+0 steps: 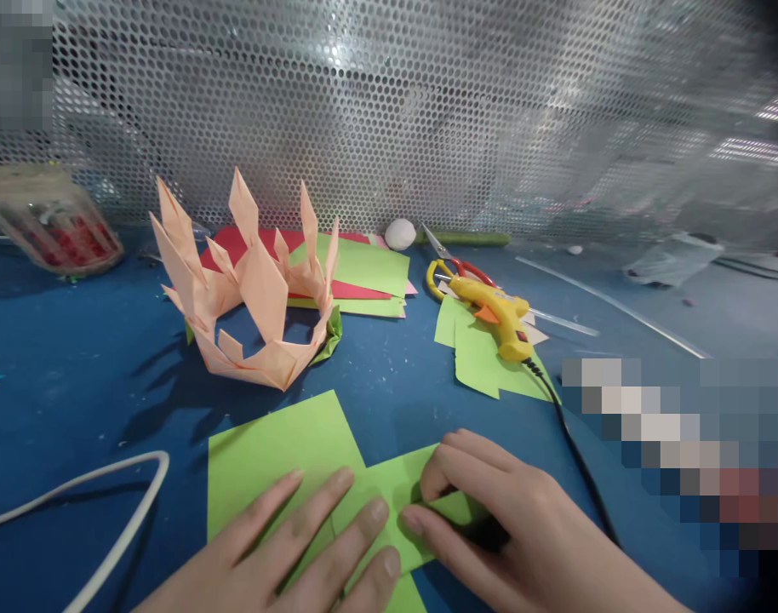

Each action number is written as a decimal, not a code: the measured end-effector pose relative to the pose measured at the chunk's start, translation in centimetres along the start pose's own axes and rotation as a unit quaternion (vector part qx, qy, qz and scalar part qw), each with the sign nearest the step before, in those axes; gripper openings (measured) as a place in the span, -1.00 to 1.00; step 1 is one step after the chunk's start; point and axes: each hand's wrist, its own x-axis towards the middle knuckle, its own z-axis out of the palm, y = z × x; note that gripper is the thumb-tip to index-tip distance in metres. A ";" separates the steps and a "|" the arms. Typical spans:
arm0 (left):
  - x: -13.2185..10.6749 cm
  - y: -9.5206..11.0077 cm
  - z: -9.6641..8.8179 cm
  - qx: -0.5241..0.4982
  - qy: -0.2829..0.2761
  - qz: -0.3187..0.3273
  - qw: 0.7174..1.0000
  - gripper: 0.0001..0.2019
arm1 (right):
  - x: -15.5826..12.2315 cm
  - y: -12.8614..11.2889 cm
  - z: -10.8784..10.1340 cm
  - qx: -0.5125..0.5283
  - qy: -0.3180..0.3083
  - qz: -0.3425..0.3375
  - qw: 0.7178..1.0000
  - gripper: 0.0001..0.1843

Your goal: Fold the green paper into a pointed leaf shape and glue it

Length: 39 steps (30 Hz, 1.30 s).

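A larger light-green paper sheet (274, 451) lies on the blue table, with a smaller green paper piece (395, 479) on top of it toward the right. My left hand (306, 553) rests flat across both papers, fingers spread. At the right end of the smaller piece, my right hand (517, 502) has thumb and index finger curled round its edge, where the paper bends up; part of it is hidden under the fingers. Beyond my left hand stands a peach folded-paper crown (265, 294) with tall points and a bit of green paper at its base.
Green and red paper sheets (369, 268) are stacked behind the crown. A yellow glue gun (497, 315) with a black cord lies on green scraps beside scissors (437, 247). White cable (124, 464) loops at left; a jar (63, 226) stands behind, before a perforated metal panel (363, 111).
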 end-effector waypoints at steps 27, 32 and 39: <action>0.1 -0.6 -0.5 0.000 -0.040 0.017 0.999 -0.66 | -0.8 1.1 0.5 -0.054 0.041 -0.018 0.998 -0.87; 0.2 -0.7 -0.3 -0.004 -0.016 0.014 1.000 -0.69 | -0.9 1.4 0.5 -0.073 0.079 -0.012 0.994 -0.73; 0.2 -0.4 -0.1 -0.042 -0.009 -0.002 0.999 -0.61 | -0.5 1.4 -0.4 -0.060 0.047 0.003 0.997 -0.57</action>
